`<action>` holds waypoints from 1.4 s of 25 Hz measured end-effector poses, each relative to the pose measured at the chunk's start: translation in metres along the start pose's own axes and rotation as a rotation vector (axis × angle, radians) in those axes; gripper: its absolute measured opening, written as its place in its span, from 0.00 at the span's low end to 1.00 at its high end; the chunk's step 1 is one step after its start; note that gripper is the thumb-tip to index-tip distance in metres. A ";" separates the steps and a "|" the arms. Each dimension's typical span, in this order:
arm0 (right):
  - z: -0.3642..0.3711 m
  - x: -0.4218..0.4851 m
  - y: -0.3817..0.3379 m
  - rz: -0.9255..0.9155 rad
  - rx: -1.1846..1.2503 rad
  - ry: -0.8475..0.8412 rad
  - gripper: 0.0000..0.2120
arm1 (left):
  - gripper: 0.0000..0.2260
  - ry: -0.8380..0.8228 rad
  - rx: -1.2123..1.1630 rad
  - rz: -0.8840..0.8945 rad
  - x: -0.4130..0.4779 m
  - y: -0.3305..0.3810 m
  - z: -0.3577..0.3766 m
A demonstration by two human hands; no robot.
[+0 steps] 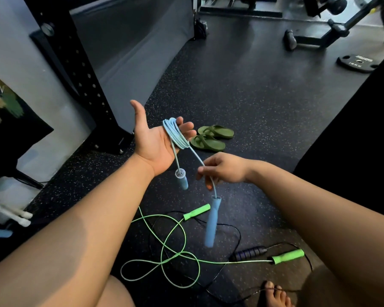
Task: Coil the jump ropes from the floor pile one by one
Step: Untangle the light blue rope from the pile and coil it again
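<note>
Blue jump rope [175,135] mostly coiled round fingers of my left hand [155,140], palm up, thumb splayed, fingers curled on loops. One handle [182,179] hangs below palm. My right hand [222,168] pinches free tail; second handle [211,221] dangles below, long axis near vertical. Green rope [164,247] and black rope [248,253] on floor [253,103], uncoiled.

viewpoint: one head-worn wide-angle camera, above the person's forearms
facing: forward and down onto the dark speckled floor [253,103]
nearness: arms fill the lower frame, close
far edge: gym equipment [319,29] across the top
</note>
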State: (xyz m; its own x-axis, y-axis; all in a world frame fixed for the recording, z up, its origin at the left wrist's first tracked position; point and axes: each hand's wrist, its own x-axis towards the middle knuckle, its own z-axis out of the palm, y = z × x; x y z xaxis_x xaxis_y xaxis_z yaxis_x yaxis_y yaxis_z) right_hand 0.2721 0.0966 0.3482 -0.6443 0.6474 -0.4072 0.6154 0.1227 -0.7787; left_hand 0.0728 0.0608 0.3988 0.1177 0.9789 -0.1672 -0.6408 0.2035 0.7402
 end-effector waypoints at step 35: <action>0.006 -0.008 -0.018 -0.134 0.807 -0.038 0.27 | 0.40 -0.319 0.470 -0.440 -0.006 0.001 0.007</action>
State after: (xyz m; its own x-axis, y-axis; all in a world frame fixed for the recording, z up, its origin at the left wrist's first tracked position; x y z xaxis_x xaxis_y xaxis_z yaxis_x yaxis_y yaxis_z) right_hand 0.2638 0.0843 0.3623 -0.7131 0.6377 -0.2913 0.0253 -0.3918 -0.9197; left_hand 0.0768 0.0551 0.4050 0.5521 0.7475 -0.3693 -0.0973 0.4977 0.8619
